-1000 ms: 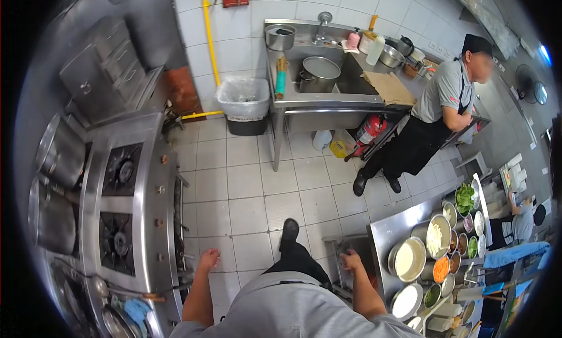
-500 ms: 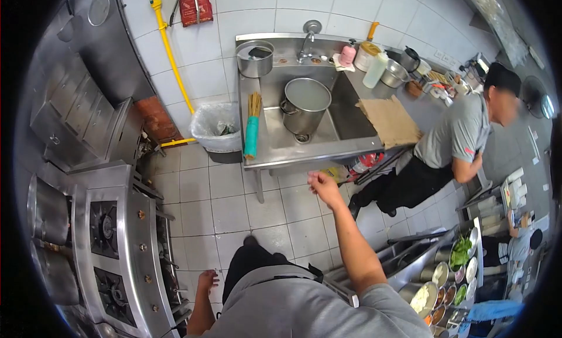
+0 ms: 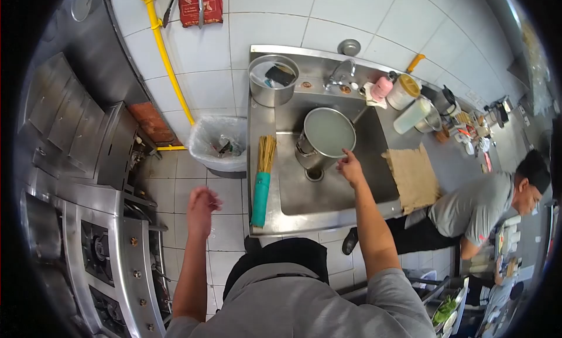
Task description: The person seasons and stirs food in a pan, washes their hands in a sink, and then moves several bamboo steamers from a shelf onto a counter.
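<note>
A large steel pot (image 3: pixel 329 133) filled with cloudy liquid stands in the steel sink (image 3: pixel 369 185). My right hand (image 3: pixel 350 168) is at the pot's near right rim, its index finger extended toward the rim; whether it touches is unclear. Nothing shows in that hand. My left hand (image 3: pixel 203 204) hangs over the tiled floor, left of the sink, blurred, with its fingers partly curled. Left of the basin lies a bundle of thin sticks with a teal wrap (image 3: pixel 261 194). Behind it sits a second steel pot (image 3: pixel 273 83) with a dark item inside.
A lined trash bin (image 3: pixel 216 139) stands left of the sink. The stove (image 3: pixel 111 244) is at far left. Cardboard (image 3: pixel 413 177), a pink bottle (image 3: pixel 383 87) and containers lie right of the basin. A co-worker (image 3: pixel 477 209) leans at the right.
I am closer to the sink. My right hand has moved forward to the pot's rim, and my left hand has risen. The co-worker appears farther right and lower in view.
</note>
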Motion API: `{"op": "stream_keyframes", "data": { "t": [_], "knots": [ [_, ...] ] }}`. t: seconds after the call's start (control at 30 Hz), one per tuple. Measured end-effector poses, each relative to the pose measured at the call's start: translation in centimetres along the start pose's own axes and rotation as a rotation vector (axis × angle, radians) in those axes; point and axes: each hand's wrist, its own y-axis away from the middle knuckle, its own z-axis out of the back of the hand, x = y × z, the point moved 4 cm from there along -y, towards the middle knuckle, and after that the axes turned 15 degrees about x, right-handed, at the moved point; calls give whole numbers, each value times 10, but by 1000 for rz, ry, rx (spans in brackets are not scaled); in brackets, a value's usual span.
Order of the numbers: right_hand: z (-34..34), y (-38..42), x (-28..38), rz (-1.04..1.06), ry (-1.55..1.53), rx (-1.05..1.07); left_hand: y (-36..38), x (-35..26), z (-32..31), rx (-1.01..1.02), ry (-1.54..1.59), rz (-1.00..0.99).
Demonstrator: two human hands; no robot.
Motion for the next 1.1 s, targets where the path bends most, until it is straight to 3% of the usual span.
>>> {"op": "stream_keyframes", "data": {
  "t": [0.07, 0.17, 0.23, 0.3, 0.37, 0.43, 0.5, 0.53, 0.6, 0.67, 0.7, 0.77, 0.8, 0.87, 0.9, 1.0, 1.1],
  "knots": [
    [29, -56, 2, -12, 98, 10, -28, -18, -53, 193, 150, 5],
    [57, -140, -28, 36, 382, 50, -65, -1, -125, 463, 306, 202],
    [66, -170, -32, 56, -274, -96, -88, 28, -176, 511, 447, 296],
    [62, -195, -51, 65, -377, -106, -114, 66, -221, 482, 568, 360],
    [43, -203, -79, -11, -701, -278, -142, 117, -246, 438, 579, 398],
    [16, -231, -146, -287, -613, -100, -165, 173, -253, 244, 407, 516],
    [-24, -208, -103, -288, -946, 421, -186, 228, -246, 108, 436, 543],
    [-34, -195, -70, -200, -923, 531, -197, 249, -241, -13, 461, 568],
    [-45, -162, -14, -115, -904, 633, -215, 270, -238, -96, 495, 545],
    [-46, -137, 23, -77, -456, 764, -227, 285, -242, -174, 533, 522],
    [-42, -141, 18, -76, -451, 764, -233, 289, -243, -208, 479, 524],
    [-27, -160, -17, -146, -589, 358, -238, 277, -252, -246, 431, 517],
    [-20, -179, -49, -141, -584, 365, -231, 256, -264, -211, 407, 573],
    [7, -219, -115, -155, -1036, 94, -228, 244, -271, -186, 385, 620],
    [4, -222, -114, -155, -1032, 106, -228, 245, -275, -104, 423, 606],
    [7, -228, -125, -414, -1040, -292, -232, 241, -283, 2, 364, 507],
    [-5, -281, -73, -164, -1340, -21, -235, 222, -294, 46, 318, 435]
  ]
}}
